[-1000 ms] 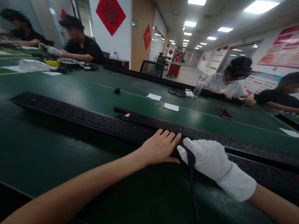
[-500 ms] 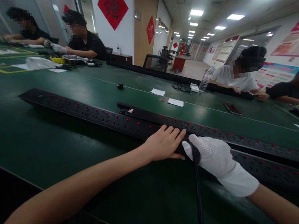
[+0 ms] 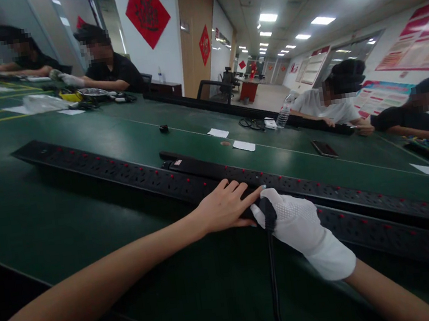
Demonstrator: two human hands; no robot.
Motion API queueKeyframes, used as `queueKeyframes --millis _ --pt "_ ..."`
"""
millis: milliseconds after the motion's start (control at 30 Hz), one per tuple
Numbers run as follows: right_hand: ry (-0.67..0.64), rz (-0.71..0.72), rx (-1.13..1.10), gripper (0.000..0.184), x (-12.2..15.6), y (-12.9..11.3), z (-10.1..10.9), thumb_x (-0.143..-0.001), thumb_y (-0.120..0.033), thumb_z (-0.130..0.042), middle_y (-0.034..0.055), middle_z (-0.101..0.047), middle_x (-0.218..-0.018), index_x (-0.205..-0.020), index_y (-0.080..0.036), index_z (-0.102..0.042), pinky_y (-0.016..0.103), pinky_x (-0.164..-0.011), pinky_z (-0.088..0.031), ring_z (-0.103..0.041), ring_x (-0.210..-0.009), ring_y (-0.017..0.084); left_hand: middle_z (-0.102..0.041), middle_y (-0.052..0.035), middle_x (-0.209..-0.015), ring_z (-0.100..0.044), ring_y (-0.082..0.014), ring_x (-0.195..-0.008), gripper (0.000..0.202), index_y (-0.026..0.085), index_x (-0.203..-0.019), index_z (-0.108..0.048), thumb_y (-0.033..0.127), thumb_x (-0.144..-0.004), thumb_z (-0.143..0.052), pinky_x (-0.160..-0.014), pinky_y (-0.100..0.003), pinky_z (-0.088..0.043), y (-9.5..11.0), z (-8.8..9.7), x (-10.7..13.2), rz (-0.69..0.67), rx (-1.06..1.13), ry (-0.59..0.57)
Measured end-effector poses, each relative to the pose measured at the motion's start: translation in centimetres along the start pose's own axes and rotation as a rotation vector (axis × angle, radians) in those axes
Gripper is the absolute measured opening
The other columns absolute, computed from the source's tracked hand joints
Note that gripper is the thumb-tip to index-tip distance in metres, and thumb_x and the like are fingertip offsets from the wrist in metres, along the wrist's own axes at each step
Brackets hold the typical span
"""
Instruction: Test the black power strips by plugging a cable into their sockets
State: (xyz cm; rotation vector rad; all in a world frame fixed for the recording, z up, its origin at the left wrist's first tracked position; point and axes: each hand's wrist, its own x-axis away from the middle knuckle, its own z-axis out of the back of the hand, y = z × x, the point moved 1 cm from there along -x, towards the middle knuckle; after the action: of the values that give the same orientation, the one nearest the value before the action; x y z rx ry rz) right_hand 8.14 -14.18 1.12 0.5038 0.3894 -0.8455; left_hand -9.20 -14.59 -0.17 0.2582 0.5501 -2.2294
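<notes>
A long black power strip (image 3: pixel 109 173) with red-dotted outlets lies across the green table. My bare left hand (image 3: pixel 226 206) grips it near the middle, fingers over its top and thumb along the near side. Beside it, my right hand (image 3: pixel 296 223) in a white dotted glove is closed around a black plug (image 3: pixel 269 215) at the strip. The plug's black cable (image 3: pixel 274 284) hangs down toward me. The plug's front end is hidden, so whether it sits in an outlet cannot be seen. Just behind lies a second black power strip (image 3: pixel 300 183), roughly parallel.
Farther back on the green table (image 3: pixel 106 122) are a small black piece (image 3: pixel 163 129), white paper slips (image 3: pixel 244 146), a coiled cable, a plastic bottle (image 3: pixel 283 114) and a phone (image 3: pixel 324 148). Several people sit around the table. Tools and a plastic bag (image 3: pixel 44 103) lie at the left back.
The view has shifted slightly, moving the scene left. My left index finger reaches farther toward the right hand. My right hand still holds the plug in nearly the same place.
</notes>
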Motion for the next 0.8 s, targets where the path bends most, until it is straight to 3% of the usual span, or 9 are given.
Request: queueKeyframes --millis 133,433,800 --pt "0.042 -0.040 0.040 0.028 0.8 -0.6 0.2 -0.084 -0.040 -0.039 0.0012 -0.061 -0.064 -0.090 -0.019 -0.057 0.024 -0.052 -0.024 -0.053 -0.056 0.012 -0.045 -0.0156 -0.119 -0.046 -0.0275 -0.101 0.070 0.017 -0.137 -0.020 0.057 -0.082 -0.038 -0.082 -0.039 -0.030 0.6 0.4 0.4 -0.002 -0.006 -0.017" --pt "0.060 0.039 0.051 0.029 2.3 -1.1 0.2 -0.083 -0.039 -0.042 0.0021 -0.060 -0.068 -0.097 -0.018 -0.056 0.026 -0.055 -0.028 -0.053 -0.059 0.015 -0.040 -0.0145 -0.124 -0.039 -0.0299 -0.110 0.067 0.020 -0.138 -0.017 0.052 -0.084 -0.038 -0.088 -0.044 -0.029 1.4 0.4 1.0 0.025 0.005 -0.046" --pt "0.021 0.015 0.005 0.032 2.1 -1.0 0.4 -0.084 -0.040 -0.042 0.0029 -0.060 -0.070 -0.100 -0.017 -0.056 0.025 -0.055 -0.028 -0.054 -0.062 0.013 -0.040 -0.0148 -0.125 -0.039 -0.0287 -0.110 0.065 0.023 -0.138 -0.016 0.054 -0.084 -0.035 -0.086 -0.042 -0.030 1.2 0.6 1.0 0.030 -0.001 -0.054"
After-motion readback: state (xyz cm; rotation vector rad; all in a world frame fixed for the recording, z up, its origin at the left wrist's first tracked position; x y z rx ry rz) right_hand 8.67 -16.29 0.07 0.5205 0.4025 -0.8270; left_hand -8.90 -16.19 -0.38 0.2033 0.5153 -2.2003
